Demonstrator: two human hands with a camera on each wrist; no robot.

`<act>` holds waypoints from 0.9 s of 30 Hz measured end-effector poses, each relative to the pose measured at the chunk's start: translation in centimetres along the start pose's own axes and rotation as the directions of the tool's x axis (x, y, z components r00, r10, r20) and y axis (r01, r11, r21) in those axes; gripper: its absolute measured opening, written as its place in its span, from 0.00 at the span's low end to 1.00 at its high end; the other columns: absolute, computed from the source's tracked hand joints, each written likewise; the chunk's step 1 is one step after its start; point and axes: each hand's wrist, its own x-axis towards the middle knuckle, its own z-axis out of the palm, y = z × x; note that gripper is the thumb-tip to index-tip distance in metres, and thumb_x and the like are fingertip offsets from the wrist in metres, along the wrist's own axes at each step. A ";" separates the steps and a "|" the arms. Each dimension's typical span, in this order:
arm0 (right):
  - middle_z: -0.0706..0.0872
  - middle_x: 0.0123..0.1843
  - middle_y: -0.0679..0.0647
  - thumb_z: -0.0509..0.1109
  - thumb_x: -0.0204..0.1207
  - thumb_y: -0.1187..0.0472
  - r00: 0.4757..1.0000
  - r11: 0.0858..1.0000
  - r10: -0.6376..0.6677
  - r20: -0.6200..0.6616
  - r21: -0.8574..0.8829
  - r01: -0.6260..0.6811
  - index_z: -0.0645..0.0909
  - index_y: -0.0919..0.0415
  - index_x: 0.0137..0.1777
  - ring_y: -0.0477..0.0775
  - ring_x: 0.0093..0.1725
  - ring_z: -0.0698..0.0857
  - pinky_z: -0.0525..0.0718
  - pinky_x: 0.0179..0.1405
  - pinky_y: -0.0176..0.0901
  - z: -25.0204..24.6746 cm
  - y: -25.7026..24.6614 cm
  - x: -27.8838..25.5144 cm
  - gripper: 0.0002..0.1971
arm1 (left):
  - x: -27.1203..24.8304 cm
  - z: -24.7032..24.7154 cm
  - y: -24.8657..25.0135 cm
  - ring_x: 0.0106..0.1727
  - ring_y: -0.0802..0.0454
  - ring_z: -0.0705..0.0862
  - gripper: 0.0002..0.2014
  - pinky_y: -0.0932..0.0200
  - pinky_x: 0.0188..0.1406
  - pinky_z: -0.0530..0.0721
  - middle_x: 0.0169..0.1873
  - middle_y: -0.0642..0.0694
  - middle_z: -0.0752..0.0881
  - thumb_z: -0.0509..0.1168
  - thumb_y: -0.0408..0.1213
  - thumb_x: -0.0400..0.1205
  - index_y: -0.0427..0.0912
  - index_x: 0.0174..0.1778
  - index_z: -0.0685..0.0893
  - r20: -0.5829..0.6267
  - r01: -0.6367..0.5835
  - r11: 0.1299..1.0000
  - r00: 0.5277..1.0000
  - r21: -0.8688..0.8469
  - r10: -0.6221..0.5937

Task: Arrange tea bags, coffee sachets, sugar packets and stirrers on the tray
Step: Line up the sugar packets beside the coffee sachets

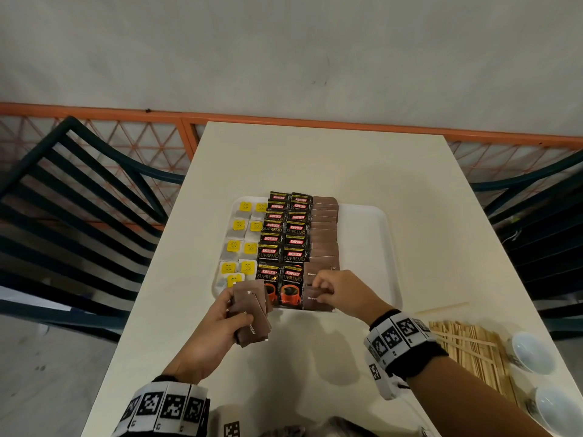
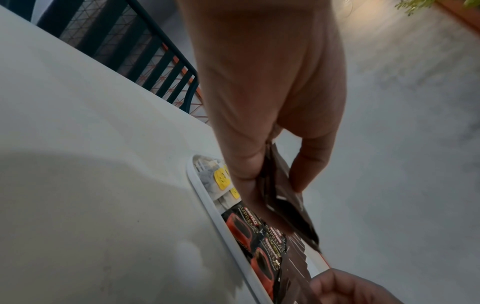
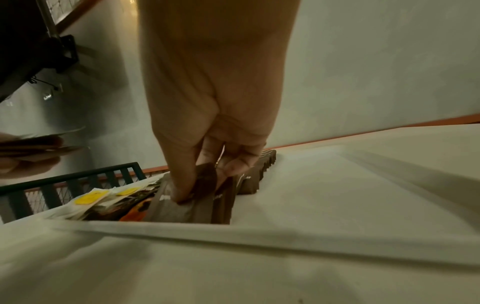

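Observation:
A white tray [image 1: 375, 234] on the table holds tea bags with yellow tags [image 1: 242, 244] on its left, black coffee sachets [image 1: 282, 244] in the middle and a column of brown sugar packets [image 1: 325, 234] beside them. My left hand [image 1: 217, 316] grips a small stack of brown sugar packets [image 1: 252, 313] just in front of the tray's near left corner. My right hand [image 1: 334, 291] pinches one brown sugar packet [image 3: 206, 180] at the near end of the sugar column, low over the tray. Wooden stirrers [image 1: 473, 348] lie on the table at the right.
Two white cups [image 1: 533, 351] stand at the table's right edge, next to the stirrers. Dark slatted chairs [image 1: 72, 197] flank the table on both sides. The right part of the tray is bare. An orange railing [image 1: 284, 119] runs behind the table.

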 end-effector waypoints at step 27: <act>0.84 0.36 0.50 0.70 0.75 0.63 0.998 0.806 -0.024 0.060 0.592 -0.016 0.77 0.55 0.43 0.45 0.32 0.83 0.83 0.35 0.36 3.0 -5.7 -2.6 0.05 | 0.6 0.9 0.1 0.58 0.36 0.81 0.32 0.32 0.53 0.82 0.63 0.35 0.80 0.63 0.25 0.67 0.44 0.71 0.72 0.122 -0.026 0.999 0.992 -0.044 0.031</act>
